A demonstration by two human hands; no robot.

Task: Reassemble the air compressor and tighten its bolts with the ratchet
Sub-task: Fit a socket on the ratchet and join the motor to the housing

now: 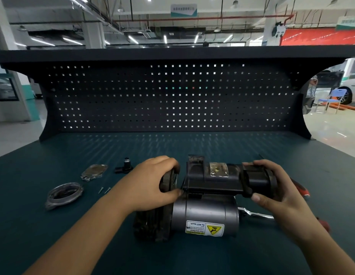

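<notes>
The air compressor [205,215] lies on its side in the middle of the dark green bench [192,255], a grey motor cylinder with a yellow warning label below a black upper housing [210,181]. My left hand [152,185] grips a dark round end plate at the housing's left end. My right hand [279,187] grips the black cap at the housing's right end. The ratchet [254,213], chrome with a red and black handle, lies behind the compressor on the right, mostly hidden by my right hand. Two small bolts [104,189] lie left of my left wrist.
On the left of the bench lie a metal ring flange [63,194], an oval metal cover plate [94,171] and a small black fitting [124,166]. A dark pegboard wall [172,100] closes the back of the bench.
</notes>
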